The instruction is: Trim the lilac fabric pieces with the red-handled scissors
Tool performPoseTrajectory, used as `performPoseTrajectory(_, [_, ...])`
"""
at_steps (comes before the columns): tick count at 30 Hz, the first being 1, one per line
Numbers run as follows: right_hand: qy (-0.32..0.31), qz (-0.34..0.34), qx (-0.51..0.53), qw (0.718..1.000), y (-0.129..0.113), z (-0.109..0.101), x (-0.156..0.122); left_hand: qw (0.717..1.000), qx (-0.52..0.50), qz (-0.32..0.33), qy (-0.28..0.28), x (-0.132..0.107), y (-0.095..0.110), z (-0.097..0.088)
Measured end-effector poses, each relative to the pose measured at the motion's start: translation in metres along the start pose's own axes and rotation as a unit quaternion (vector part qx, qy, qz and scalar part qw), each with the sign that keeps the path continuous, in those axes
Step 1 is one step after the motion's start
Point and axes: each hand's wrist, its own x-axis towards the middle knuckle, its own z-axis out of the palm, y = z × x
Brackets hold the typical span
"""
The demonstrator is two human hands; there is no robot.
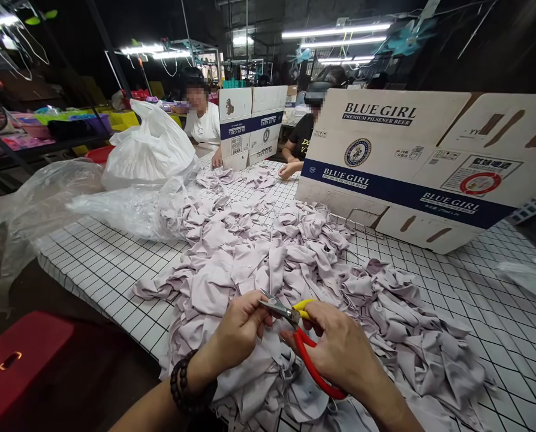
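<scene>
The right hand (342, 348), right of lower centre in the frame, is closed around the handles of the scissors (294, 316). The left hand (235, 336), at lower centre, has its thumb and fingers pressed together at the blade tips; what they pinch, if anything, cannot be made out. The cloth (232, 270), loose and crumpled, lies beneath both hands and fills the centre and lower part of the frame.

For a good cut, hold the edge taut, keep the left fingertips behind the blade line, and close only the tips in a short stroke. Keep the lower blade clear of the folds beneath, which could be nicked.

The cloth rests on the gridded surface (101, 258). A white bag (153, 144) stands at upper left, a large box (385, 168) at upper right, and a smaller box (250, 132) at upper centre, between two co-workers.
</scene>
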Motion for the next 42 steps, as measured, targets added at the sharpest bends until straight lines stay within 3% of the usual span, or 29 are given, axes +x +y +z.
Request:
performPoseTrajectory(11, [-0.015,0.009,0.004,1.000,0.000,0.004,0.000,1.000,0.000,0.006,-0.001,0.000,0.001,-0.001])
performPoseTrajectory(30, [0.009,-0.018,0.032,0.999,0.007,0.011,0.004,0.995,-0.089,-0.053,-0.014,0.001,0.001,-0.003])
performPoseTrajectory(34, [-0.058,0.014,0.134,0.989,0.011,0.017,0.005,0.994,-0.093,-0.056,-0.008,0.002,0.004,-0.004])
performPoseTrajectory(36, [-0.092,0.066,0.249,0.962,0.018,0.018,0.008,0.994,-0.098,-0.055,-0.007,0.002,0.006,-0.005])
performPoseTrajectory(39, [-0.068,0.118,0.377,0.916,0.034,0.013,0.022,0.994,-0.097,-0.053,-0.012,0.001,0.008,-0.007])
performPoseTrajectory(42, [-0.034,0.115,0.367,0.922,0.045,0.006,0.054,0.994,-0.096,-0.058,-0.016,-0.002,0.009,-0.008])
